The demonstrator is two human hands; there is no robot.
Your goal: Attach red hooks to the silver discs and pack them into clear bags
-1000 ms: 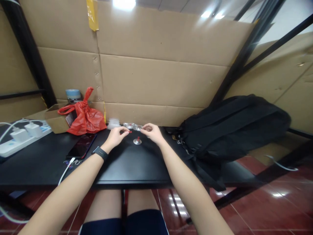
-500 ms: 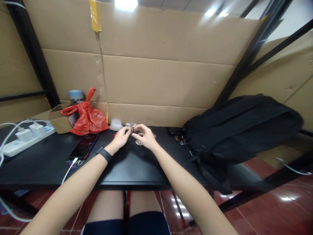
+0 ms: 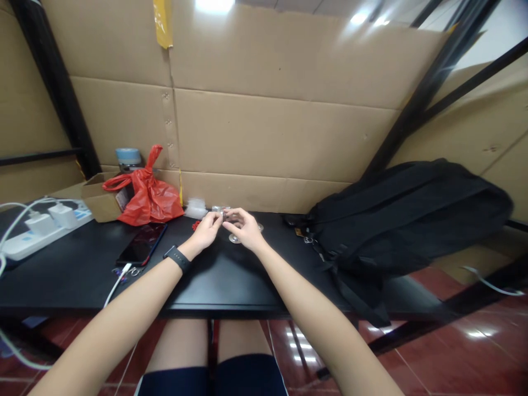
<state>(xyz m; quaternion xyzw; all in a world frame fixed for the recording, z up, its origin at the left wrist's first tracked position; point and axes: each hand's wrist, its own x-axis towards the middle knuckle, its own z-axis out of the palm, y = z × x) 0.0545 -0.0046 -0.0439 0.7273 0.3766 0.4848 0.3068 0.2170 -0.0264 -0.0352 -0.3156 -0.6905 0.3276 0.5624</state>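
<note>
My left hand (image 3: 207, 230) and my right hand (image 3: 243, 228) meet fingertip to fingertip above the black table (image 3: 231, 275), both pinched on a tiny part too small to name. A small round silver piece (image 3: 234, 238) lies on the table just under my right hand. Small red bits (image 3: 195, 225) lie beside my left hand. A few clear and silver small parts (image 3: 218, 209) sit behind the hands near the cardboard wall. A dark watch is on my left wrist.
A red plastic bag (image 3: 147, 196), a cardboard box (image 3: 98, 201) and a blue-lidded jar (image 3: 128, 158) stand at the back left. A phone (image 3: 142, 243) with a white cable lies left of my hands, a white power strip (image 3: 37, 230) further left. A black backpack (image 3: 406, 214) fills the right side.
My two hands have come together from either side of the silver piece and now pinch something between them. The view shifted slightly.
</note>
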